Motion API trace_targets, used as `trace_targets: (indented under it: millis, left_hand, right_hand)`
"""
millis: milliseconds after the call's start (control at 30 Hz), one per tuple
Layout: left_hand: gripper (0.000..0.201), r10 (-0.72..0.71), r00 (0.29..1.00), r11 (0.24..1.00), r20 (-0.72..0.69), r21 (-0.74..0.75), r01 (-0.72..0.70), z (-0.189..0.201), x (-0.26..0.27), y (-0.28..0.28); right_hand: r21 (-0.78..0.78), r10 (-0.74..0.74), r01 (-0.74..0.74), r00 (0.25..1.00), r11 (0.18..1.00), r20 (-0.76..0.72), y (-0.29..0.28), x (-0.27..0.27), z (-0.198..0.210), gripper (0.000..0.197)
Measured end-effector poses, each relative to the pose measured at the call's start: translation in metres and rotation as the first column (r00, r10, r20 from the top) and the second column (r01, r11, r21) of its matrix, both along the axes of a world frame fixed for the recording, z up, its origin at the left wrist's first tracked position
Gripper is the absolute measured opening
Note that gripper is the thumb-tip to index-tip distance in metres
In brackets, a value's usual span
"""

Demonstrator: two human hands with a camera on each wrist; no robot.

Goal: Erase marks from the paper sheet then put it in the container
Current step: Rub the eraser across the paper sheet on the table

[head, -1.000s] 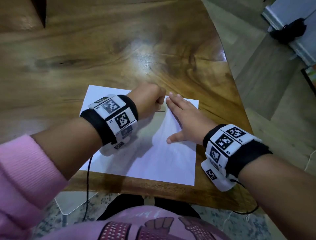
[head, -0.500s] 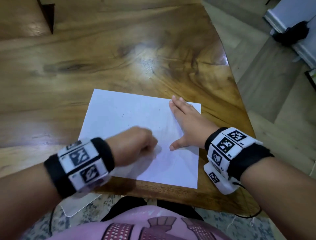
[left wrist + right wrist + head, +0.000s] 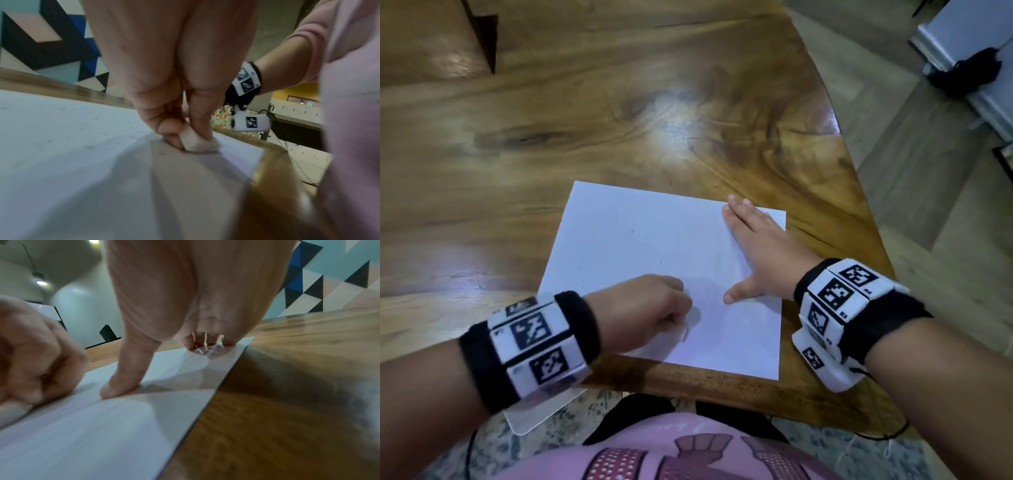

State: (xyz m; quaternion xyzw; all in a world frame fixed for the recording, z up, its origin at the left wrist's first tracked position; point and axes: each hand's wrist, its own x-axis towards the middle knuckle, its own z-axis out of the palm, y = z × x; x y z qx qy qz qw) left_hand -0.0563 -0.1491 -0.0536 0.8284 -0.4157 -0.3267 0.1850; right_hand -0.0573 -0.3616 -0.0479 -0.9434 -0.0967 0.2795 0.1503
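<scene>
A white paper sheet (image 3: 640, 246) lies on the wooden table (image 3: 619, 113) near its front edge, with faint specks on it. My left hand (image 3: 654, 308) is curled over the sheet's near middle and pinches a small white eraser (image 3: 194, 139) whose end touches the paper (image 3: 72, 146). My right hand (image 3: 756, 246) lies flat with straight fingers on the sheet's right side, thumb (image 3: 123, 379) spread toward the left hand (image 3: 35, 353), pressing the paper (image 3: 102, 426) down. No container is in view.
The table's curved right edge (image 3: 859, 192) drops to a tiled floor. A clear plastic sheet (image 3: 534, 414) pokes out below the front edge at the left. A dark notch (image 3: 482, 41) cuts the table's far left. A black cable (image 3: 887, 431) hangs from my right wrist.
My left hand has drawn back from the sheet's far edge to its near middle, then stayed close to there. The right hand has kept pressing the same spot.
</scene>
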Motion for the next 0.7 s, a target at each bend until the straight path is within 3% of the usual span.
trace_targets:
  millis: [133,200,400,467,600,700]
  left_hand:
    - [0.008,0.17,0.971,0.984,0.17,-0.087,-0.157,0.002,0.036,-0.032]
    - [0.008,0.236,0.955,0.971,0.182,-0.085,-0.224,0.001,0.042,-0.036]
    - [0.016,0.01,1.0,1.0,-0.004,0.008,-0.01,0.004,-0.011,-0.002]
    - [0.011,0.023,0.999,1.0,0.022,-0.005,-0.023,0.004,0.001,-0.01]
    - [0.008,0.251,0.954,0.968,0.164,-0.064,-0.244,0.002,0.038,-0.038]
    - [0.009,0.156,0.982,0.986,0.106,-0.068,-0.149,0.002,0.022,-0.03]
  right_hand:
    - [-0.003,-0.004,0.004,1.0,1.0,0.002,0.0,0.0,-0.001,0.129]
    - [-0.005,-0.005,0.005,1.0,1.0,0.001,0.001,0.0,0.0,0.128]
    - [-0.007,-0.001,0.001,1.0,1.0,0.005,0.001,0.0,-0.001,0.129]
    - [-0.014,0.005,-0.004,1.0,1.0,0.008,0.001,0.001,-0.001,0.129]
    - [-0.008,0.001,-0.001,1.0,1.0,0.005,0.0,0.001,-0.002,0.129]
    - [-0.005,-0.001,0.001,1.0,1.0,-0.001,0.0,0.001,-0.002,0.129]
